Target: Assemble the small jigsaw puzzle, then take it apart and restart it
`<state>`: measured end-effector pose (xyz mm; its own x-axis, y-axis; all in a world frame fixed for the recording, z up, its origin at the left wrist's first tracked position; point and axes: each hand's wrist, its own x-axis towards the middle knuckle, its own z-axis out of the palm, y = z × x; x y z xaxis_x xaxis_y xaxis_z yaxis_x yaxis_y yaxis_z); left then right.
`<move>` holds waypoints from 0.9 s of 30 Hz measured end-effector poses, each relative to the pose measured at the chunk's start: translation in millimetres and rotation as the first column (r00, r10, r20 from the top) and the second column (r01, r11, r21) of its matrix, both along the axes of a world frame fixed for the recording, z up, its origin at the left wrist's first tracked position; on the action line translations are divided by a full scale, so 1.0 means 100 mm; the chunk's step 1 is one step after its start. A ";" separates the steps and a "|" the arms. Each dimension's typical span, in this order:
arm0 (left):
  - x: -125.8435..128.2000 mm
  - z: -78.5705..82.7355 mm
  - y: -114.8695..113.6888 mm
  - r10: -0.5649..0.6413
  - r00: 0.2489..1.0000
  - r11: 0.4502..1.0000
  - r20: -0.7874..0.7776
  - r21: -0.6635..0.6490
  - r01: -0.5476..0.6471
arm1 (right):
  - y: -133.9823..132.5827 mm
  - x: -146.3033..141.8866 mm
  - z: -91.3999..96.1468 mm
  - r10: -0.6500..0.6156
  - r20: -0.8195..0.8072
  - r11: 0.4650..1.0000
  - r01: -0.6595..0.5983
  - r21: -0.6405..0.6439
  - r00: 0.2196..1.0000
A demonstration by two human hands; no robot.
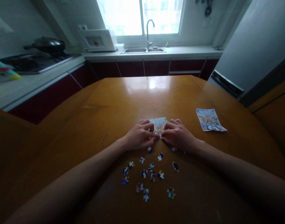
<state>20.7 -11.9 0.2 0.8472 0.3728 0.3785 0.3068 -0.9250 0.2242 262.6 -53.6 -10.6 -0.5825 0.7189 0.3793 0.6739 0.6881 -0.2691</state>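
Observation:
A partly joined jigsaw puzzle (159, 122) lies flat on the wooden table (105, 105), between my two hands. My left hand (142, 135) rests at its left side, fingers curled and the index finger reaching to the lower edge. On the right side, my right hand (176, 134) is closed in a pinch at the same lower edge, on what looks like a puzzle piece (160, 137). Both hands cover parts of the puzzle. Loose jigsaw pieces (151, 167) are scattered on the table nearer to me, and a few lie partly under my right wrist.
To the right lies a creased printed picture sheet (210, 119). Beyond the table stand a counter with a sink (135, 50), a microwave (98, 40) and a stove with a black wok (48, 45). A fridge (251, 46) is at the right.

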 end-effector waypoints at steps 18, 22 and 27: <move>0.01 0.02 -0.03 -0.018 1.000 1.000 0.016 0.005 0.018 | -0.04 0.03 -0.02 -0.037 -0.108 0.999 0.038 0.003 0.993; 0.01 0.00 -0.02 -0.026 1.000 1.000 -0.015 -0.011 0.026 | -0.04 0.02 -0.02 -0.024 -0.095 1.000 0.024 -0.003 0.995; 0.00 -0.01 -0.01 -0.029 0.999 0.999 -0.032 -0.038 0.028 | -0.03 0.01 -0.02 -0.010 -0.080 1.000 0.009 -0.013 0.997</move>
<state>20.9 -13.1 -0.6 0.8693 0.3617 0.3369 0.2881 -0.9246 0.2492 263.8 -57.1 -12.8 -0.5437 0.7295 0.4149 0.6567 0.6777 -0.3310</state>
